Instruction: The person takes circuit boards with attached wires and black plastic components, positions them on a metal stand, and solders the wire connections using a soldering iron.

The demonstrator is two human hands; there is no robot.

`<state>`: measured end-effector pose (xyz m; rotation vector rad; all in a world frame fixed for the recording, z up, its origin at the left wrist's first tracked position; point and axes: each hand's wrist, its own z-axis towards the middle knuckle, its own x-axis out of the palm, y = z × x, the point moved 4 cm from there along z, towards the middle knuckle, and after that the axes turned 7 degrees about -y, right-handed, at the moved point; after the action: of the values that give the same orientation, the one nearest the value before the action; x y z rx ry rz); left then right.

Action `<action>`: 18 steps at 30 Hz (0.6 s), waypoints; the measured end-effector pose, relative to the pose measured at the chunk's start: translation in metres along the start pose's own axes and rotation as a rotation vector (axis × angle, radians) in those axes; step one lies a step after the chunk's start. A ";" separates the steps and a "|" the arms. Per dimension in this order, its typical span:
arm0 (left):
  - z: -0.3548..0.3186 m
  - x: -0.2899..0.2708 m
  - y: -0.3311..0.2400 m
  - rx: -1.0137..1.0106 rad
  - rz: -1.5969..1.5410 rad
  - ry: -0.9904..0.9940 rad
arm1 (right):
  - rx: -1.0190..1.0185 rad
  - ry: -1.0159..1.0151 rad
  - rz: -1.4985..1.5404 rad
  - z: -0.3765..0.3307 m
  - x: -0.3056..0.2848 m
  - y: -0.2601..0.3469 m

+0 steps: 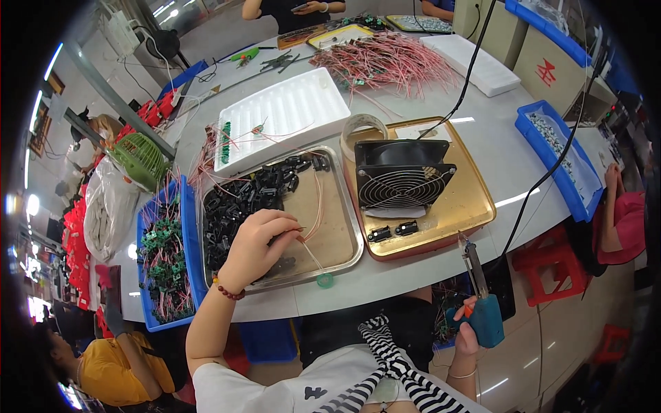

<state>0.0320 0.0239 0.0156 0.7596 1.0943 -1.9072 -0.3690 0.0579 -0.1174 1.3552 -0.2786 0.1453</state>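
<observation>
My left hand (260,241) is closed in a pinch over a metal tray (348,255), holding thin red and white wires (319,220). One strand loops up across the tray's bare part. Near the tray's front rim, by the wire end, lies a small green ring-like piece (325,280). Small black plastic housings (237,196) fill the tray's left side, partly behind my hand. On the right, my right hand (468,334) grips a teal soldering gun (487,320), its tip pointing up beside the gold tray. What the wire ends touch at my fingertips is too small to tell.
A black fan (406,179) stands on the gold tray (475,196), with two black housings (392,231) before it and a tape roll (363,129) beside it. Blue bins (196,255) flank the table. A white ribbed tray (282,117) and wire bundles (385,62) lie beyond. Other people sit nearby.
</observation>
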 end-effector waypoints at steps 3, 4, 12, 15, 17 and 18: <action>-0.002 0.005 -0.006 -0.158 -0.126 -0.096 | -0.010 -0.006 -0.003 0.002 0.003 -0.001; -0.005 0.006 -0.002 -0.287 -0.173 -0.116 | -0.005 -0.010 -0.006 0.003 0.004 -0.002; -0.016 0.031 0.002 -0.473 -0.364 0.032 | -0.016 -0.008 0.003 0.002 0.001 -0.005; -0.017 0.037 -0.001 -0.406 -0.365 0.046 | -0.008 -0.011 0.000 0.001 0.000 -0.005; -0.018 0.041 0.002 -0.361 -0.338 0.035 | -0.009 -0.013 -0.002 0.000 -0.001 -0.004; -0.018 0.042 0.002 -0.420 -0.461 -0.049 | -0.006 -0.017 -0.002 0.000 -0.001 -0.004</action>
<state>0.0148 0.0254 -0.0264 0.2345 1.6761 -1.9421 -0.3690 0.0575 -0.1218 1.3509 -0.2919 0.1308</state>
